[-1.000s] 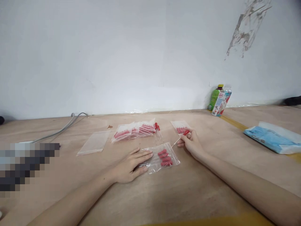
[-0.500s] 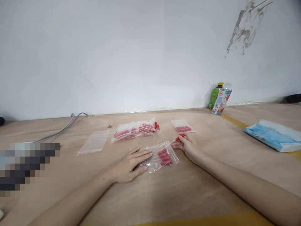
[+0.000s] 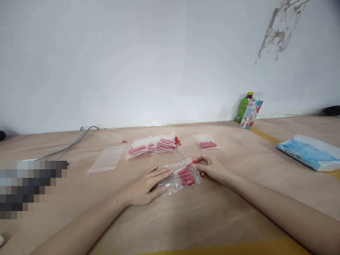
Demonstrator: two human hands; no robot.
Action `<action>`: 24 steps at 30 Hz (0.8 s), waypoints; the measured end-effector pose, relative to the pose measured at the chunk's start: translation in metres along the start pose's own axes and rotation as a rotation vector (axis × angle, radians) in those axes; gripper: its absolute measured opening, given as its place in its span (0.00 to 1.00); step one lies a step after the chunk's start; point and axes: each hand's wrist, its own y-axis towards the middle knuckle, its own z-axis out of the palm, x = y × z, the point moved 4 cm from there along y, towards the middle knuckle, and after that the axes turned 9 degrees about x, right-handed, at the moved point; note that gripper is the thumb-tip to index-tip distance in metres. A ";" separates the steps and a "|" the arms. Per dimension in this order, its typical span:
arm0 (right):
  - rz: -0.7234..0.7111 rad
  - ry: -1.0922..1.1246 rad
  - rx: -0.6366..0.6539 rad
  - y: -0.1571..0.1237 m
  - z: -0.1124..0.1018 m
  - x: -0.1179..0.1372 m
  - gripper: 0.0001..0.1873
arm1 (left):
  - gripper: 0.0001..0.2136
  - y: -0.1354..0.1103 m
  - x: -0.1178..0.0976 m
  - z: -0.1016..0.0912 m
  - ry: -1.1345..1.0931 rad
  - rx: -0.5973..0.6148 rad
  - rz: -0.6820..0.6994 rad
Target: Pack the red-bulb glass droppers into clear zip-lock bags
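Head view: I see the right hand (image 3: 211, 167) pinching a red-bulbed dropper (image 3: 191, 163) at three o'clock of the zip bag (image 3: 173, 188); if the left hand (image 3: 147, 187), spread flat, presses weakly, the bag could slide.

The left forearm (image 3: 87, 219), toward eight o'clock, and right forearm (image 3: 271, 202), toward four o'clock, were bare where they showed. Left hand (image 3: 145, 187) and right hand (image 3: 212, 168) were bare too. One small dark spot (image 3: 117, 201) marked the left forearm.
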 end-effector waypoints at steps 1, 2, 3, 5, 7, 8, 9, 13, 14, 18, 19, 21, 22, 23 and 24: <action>0.020 -0.027 0.014 0.001 0.000 -0.001 0.18 | 0.23 0.000 0.000 0.000 -0.002 -0.001 0.003; 0.034 -0.050 0.018 0.001 0.000 -0.001 0.18 | 0.23 0.000 -0.001 -0.001 -0.004 -0.004 0.007; 0.044 -0.070 0.016 0.002 0.001 -0.002 0.19 | 0.23 0.000 -0.001 -0.001 -0.006 -0.007 0.010; 0.054 -0.094 0.019 0.003 0.003 -0.001 0.19 | 0.23 0.000 -0.001 -0.001 -0.008 -0.008 0.016; 0.057 -0.084 0.051 0.005 0.007 0.001 0.18 | 0.22 0.000 0.000 0.000 -0.008 -0.005 0.017; 0.059 -0.071 0.074 0.005 0.010 0.003 0.19 | 0.22 0.000 0.000 0.000 -0.007 -0.004 0.018; 0.064 -0.061 0.089 0.006 0.012 0.004 0.19 | 0.22 0.000 0.000 0.001 -0.007 -0.005 0.019; 0.088 -0.079 0.031 0.008 0.013 0.007 0.16 | 0.23 0.001 0.000 0.000 -0.015 -0.025 0.020; 0.085 -0.092 -0.002 0.010 0.013 0.007 0.14 | 0.23 0.000 0.000 0.000 -0.015 -0.027 0.019; -0.004 -0.128 -0.107 0.014 0.013 0.006 0.10 | 0.23 0.000 -0.001 -0.001 -0.010 -0.028 0.021; -0.039 -0.135 -0.102 0.015 0.014 0.006 0.10 | 0.23 0.000 -0.001 -0.001 -0.012 -0.031 0.021; -0.094 -0.135 -0.033 0.015 0.019 0.006 0.09 | 0.23 0.000 0.000 -0.001 -0.016 -0.035 0.022; -0.104 -0.127 0.027 0.015 0.021 0.007 0.08 | 0.23 0.000 0.000 -0.001 -0.019 -0.039 0.023; -0.102 -0.111 0.088 0.014 0.023 0.008 0.08 | 0.23 0.000 0.000 0.000 -0.021 -0.041 0.024; -0.085 -0.095 0.142 0.013 0.023 0.008 0.08 | 0.23 0.000 0.000 0.000 -0.024 -0.042 0.026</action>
